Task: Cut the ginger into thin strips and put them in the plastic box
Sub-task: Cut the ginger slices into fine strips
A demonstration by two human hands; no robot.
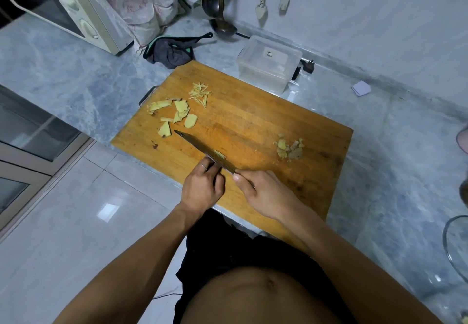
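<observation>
Ginger slice [219,153] sticks to knife [202,147] blade, just ahead of both hands. Right hand [263,194] is clamped on the handle; left hand [202,187] has fingers curled at the blade's near side, can't tell if pinching anything. Beyond knife tip: uncut slices [174,115], then a few strips [200,93]. Scraps [290,149] lie right of the grip. Box [269,61] sits far past the board [253,126], looks empty. Judging: approx. early-mid; most slices need cutting, no transfer done.
</observation>
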